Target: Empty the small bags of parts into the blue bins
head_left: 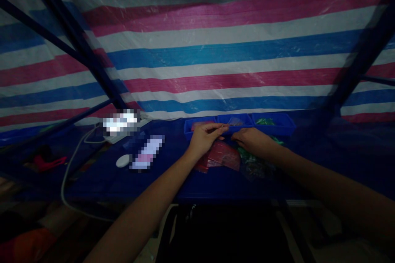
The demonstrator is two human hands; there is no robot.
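My left hand [206, 135] is closed in a pinch on a small thin thing I cannot make out, held above a red packet pile [220, 158] on the blue table [123, 181]. My right hand [251, 139] is curled just to its right, fingertips close to the left hand's, over a clear bag of green pieces [254, 164]. What the right fingers hold is hidden. Behind both hands stands a row of three blue bins [239, 122]; the left one shows red contents, the right one green.
A striped pink, blue and white tarp [216, 49] hangs as a back wall. Dark blue frame poles [77, 37] slant at left and right. A white cable [66, 172], a small white round object [124, 160] and two blurred items lie on the table's left.
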